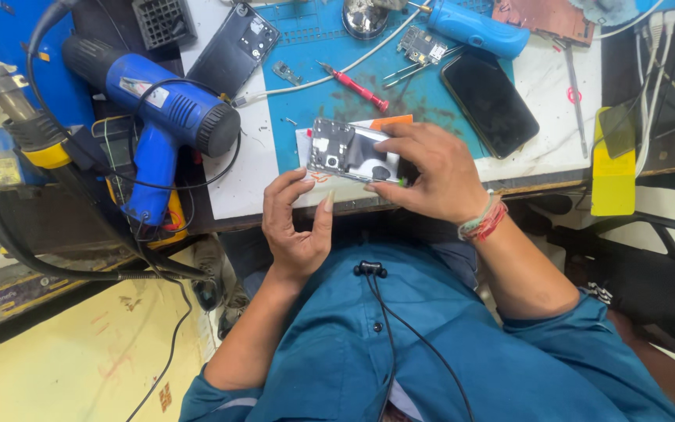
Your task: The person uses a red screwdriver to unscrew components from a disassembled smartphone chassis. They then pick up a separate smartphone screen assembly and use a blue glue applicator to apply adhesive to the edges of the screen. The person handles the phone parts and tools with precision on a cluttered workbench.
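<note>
A: Start at the left edge. What lies there?

B: A soldering or hot-air handpiece with a yellow collar [29, 129], pointing up and left. Just right of it lies a blue heat gun [158, 117], its black nozzle end facing right and a black cord looped around its handle.

A: And above that?

B: A dark phone back cover [234, 48] lies tilted at the edge of the blue work mat [314, 101]. On the mat sit a small red-handled screwdriver [355, 87], a white cable, tweezers and a small circuit board [421, 47].

A: Where is the opened phone?

B: The opened phone [349, 152], its back off and metal shields showing, sits at the front edge of the bench, partly on the mat, over an orange and white card.

A: The hands?

B: The left hand [297, 223] is below the phone's left end, fingers curled loosely and thumb raised, fingertips close to the phone's corner; I cannot tell whether they touch it. It grips nothing. The right hand [431, 176] is clamped on the phone's right end, fingers over the top, with a small green-tipped tool at the fingertips. Thread bands circle that wrist.

A: Farther right?

B: A blue electric screwdriver [474, 27] at the top, a black smartphone [490, 101] lying screen up, then a yellow card [612, 168] at the bench edge.
</note>
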